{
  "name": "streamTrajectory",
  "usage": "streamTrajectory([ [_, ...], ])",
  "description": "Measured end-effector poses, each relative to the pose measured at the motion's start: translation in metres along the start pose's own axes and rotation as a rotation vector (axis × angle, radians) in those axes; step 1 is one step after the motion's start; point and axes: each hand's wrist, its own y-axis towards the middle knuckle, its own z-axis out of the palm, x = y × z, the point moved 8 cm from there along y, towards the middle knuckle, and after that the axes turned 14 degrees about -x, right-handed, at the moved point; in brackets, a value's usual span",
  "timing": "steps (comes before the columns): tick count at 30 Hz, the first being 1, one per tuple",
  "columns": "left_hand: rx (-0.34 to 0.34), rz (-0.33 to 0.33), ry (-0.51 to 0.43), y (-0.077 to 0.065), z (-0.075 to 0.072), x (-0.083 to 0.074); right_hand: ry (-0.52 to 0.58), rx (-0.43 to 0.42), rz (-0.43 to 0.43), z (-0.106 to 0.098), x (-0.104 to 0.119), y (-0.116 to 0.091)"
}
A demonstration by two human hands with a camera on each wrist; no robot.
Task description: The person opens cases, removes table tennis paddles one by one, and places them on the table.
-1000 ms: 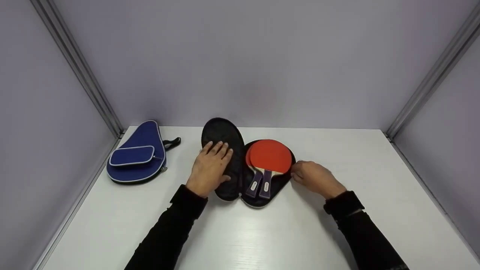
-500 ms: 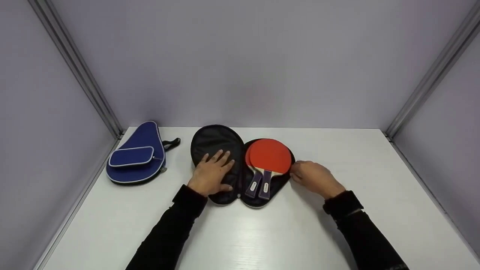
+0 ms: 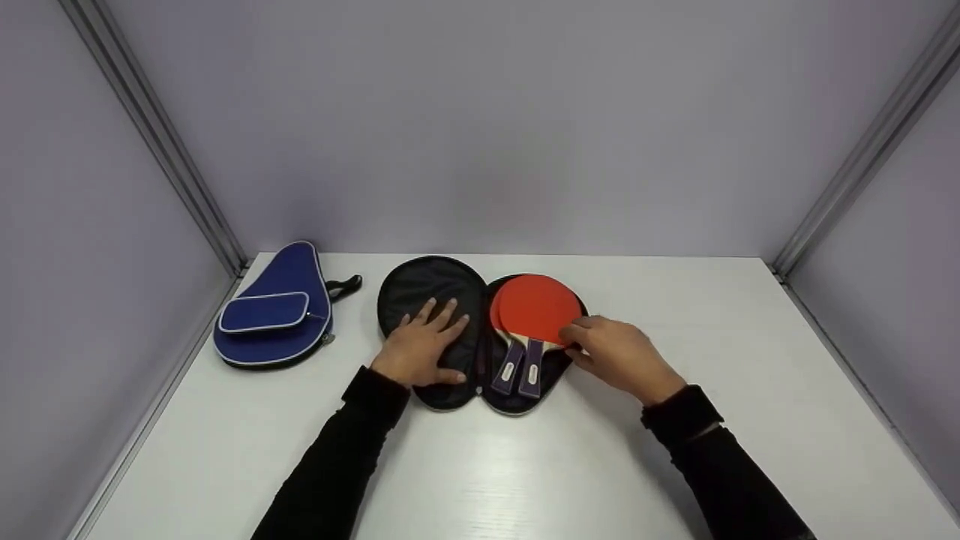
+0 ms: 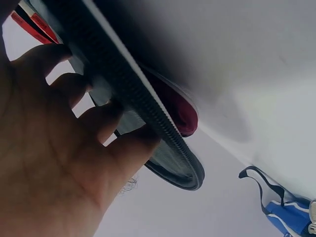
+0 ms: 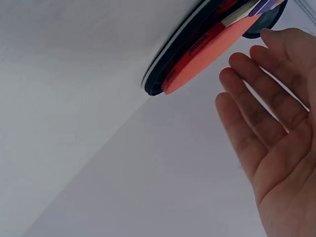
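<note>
Paddle case (image 3: 424, 281) we see already opened under spread fingers of the left hand (image 3: 416, 354), while both paddles (image 3: 536, 304) still lie inside, loosely straight fingers of the right hand (image 3: 619, 356) pinching nothing.

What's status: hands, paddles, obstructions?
Left hand spread on open black case. Two red paddles in its right half. Right hand at their edge. No obstruction visible.

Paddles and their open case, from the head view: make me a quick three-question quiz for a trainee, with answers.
1. How many red paddles lie in the open case?
2. True or false: in the head view, the blue case lies left of the open case.
3. Choose: the left grip rests on A) the blue case, B) the open case, C) a paddle handle.

Key: 1. Two. 2. True. 3. B.
</note>
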Motion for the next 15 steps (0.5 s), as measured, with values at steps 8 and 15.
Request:
streamTrajectory([
  [8, -0.007, -0.005, -0.005, 0.001, 0.001, -0.001, 0.027, -0.005, -0.229, 0.001, 0.037, 0.002],
  [15, -0.015, 0.0, 0.01, 0.001, 0.0, -0.001, -0.058, -0.031, -0.447, 0.008, 0.067, -0.001],
])
